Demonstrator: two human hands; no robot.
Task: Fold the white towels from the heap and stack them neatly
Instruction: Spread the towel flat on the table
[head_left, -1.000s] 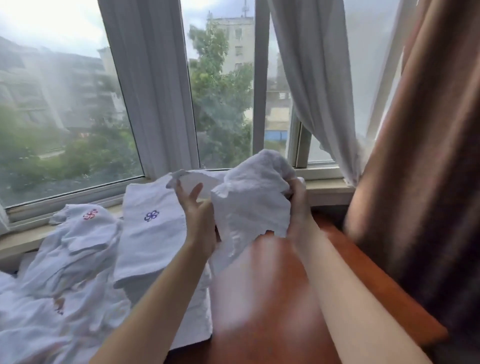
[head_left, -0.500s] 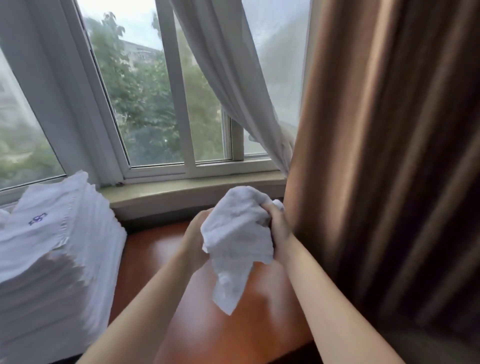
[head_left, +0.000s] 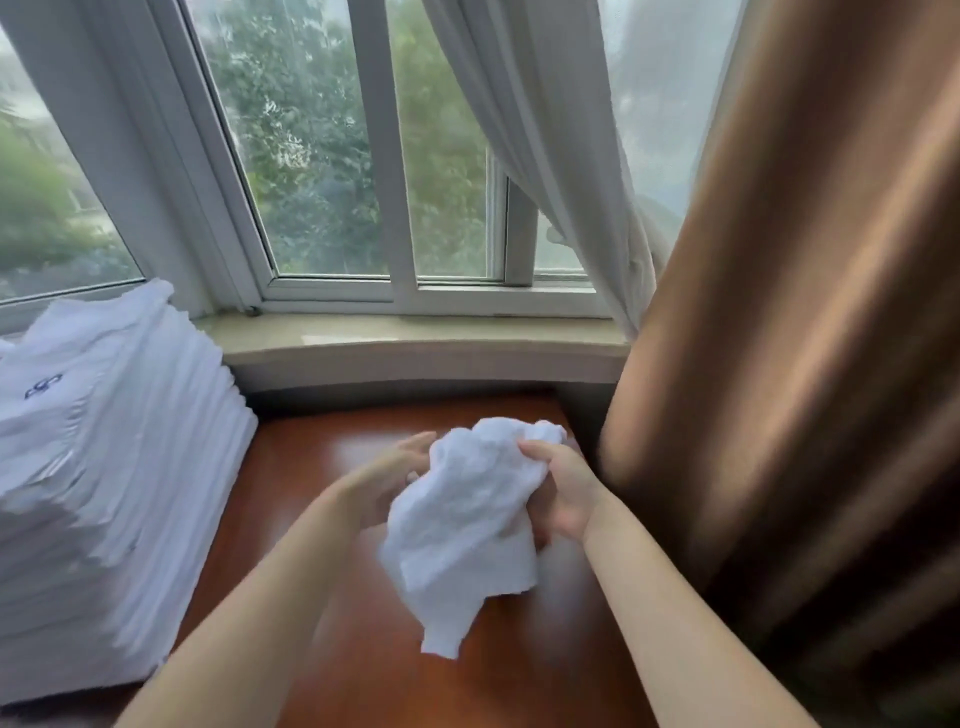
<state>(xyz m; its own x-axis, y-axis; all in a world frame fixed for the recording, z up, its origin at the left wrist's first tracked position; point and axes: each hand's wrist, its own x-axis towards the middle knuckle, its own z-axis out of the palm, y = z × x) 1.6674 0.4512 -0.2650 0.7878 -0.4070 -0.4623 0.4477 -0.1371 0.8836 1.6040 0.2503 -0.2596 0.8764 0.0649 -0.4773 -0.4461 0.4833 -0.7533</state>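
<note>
A crumpled white towel (head_left: 467, 525) hangs just above the red-brown wooden table (head_left: 322, 467). My right hand (head_left: 563, 491) grips its upper right part, thumb on top. My left hand (head_left: 387, 475) is against the towel's left side with the fingers stretched out; whether it grips the cloth is hidden by the towel. The towel's lower corner dangles toward me. A tall stack of folded white towels (head_left: 114, 483) stands at the left, its top one showing a blue embroidered mark. The heap is out of view.
A stone window sill (head_left: 415, 340) runs behind the table under white window frames. A sheer white curtain (head_left: 545, 130) hangs at the upper right, and a heavy brown curtain (head_left: 805, 364) fills the right side, close to my right hand.
My view has swung right, away from the heap and the stack. Both hands have lowered the towel toward the table. The towel is more bunched than a second ago.
</note>
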